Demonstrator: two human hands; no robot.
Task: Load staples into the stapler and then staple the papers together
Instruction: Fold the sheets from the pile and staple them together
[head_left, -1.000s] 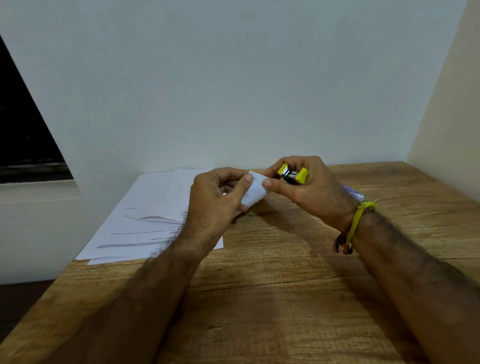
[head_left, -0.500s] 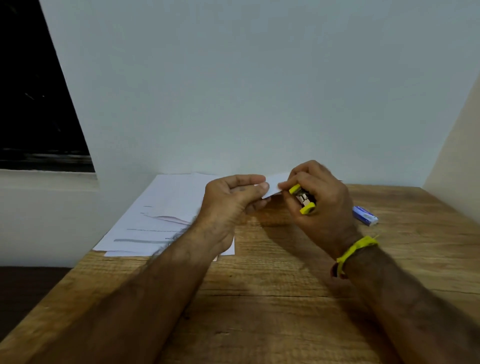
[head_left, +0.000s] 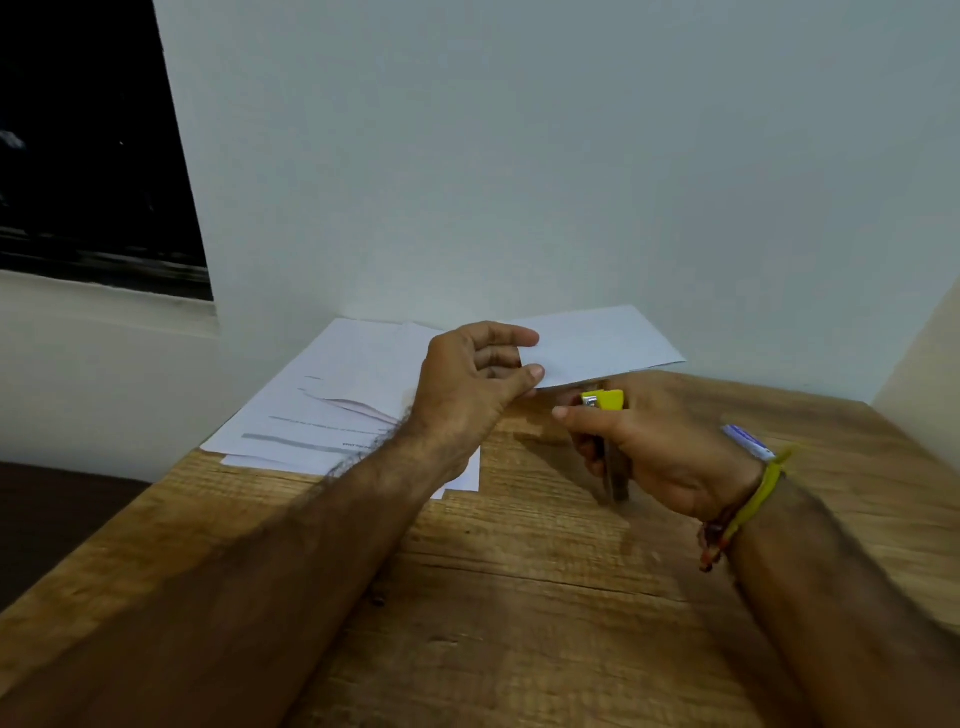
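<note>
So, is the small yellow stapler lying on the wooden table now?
No, the right hand holds the small yellow stapler above the wooden table.

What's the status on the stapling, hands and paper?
Left hand pinching raised paper. Right hand gripping yellow stapler just below it. Paper not yet in stapler. Nothing blocking.

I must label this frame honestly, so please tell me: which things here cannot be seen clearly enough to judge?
- Stapler, head view: the right hand covers most of it; open or loaded, cannot tell.
- Staple box: the right wrist hides most; print too small.
- Held paper: the left hand covers its near corner; sheet count unclear.
- Paper stack: text too blurred to read; the left forearm covers part.
</note>
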